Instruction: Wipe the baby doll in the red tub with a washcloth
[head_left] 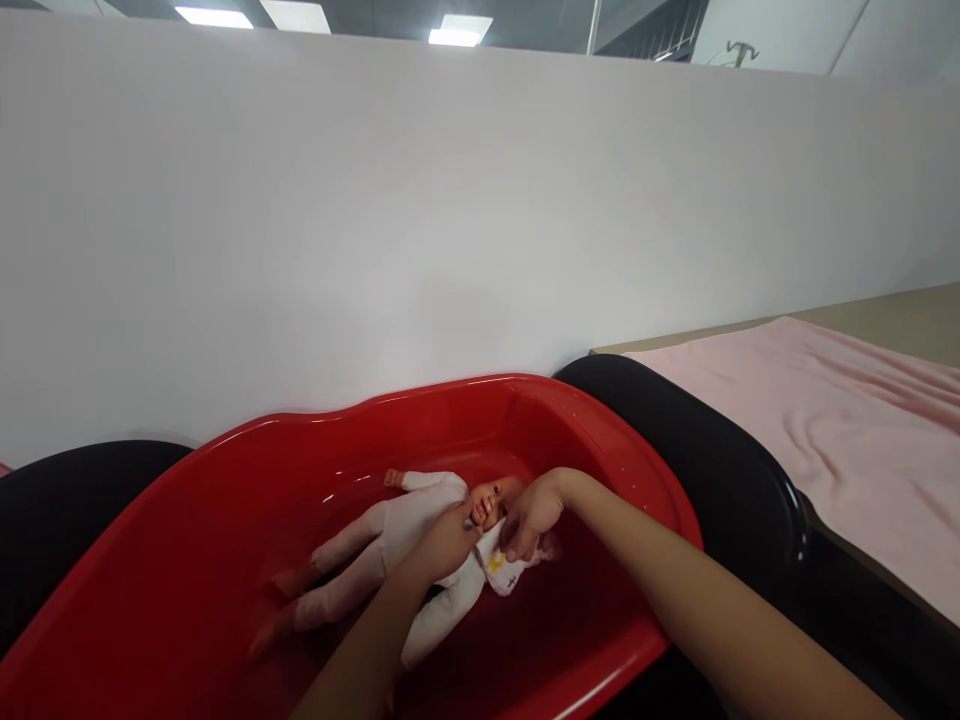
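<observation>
A baby doll [397,540] in a white suit lies on its back inside a red plastic tub [225,560], head toward the right. My left hand [448,540] rests closed on the doll's chest near its neck. My right hand [534,515] is beside the doll's head, fingers pinched on a small white cloth [501,570] with a yellow mark, held at the doll's chin and shoulder.
The tub sits in a black stand [720,470] against a white partition wall [450,220]. To the right, a pink towel [847,410] is spread over a beige tabletop [900,315]. Ceiling lights show above the wall.
</observation>
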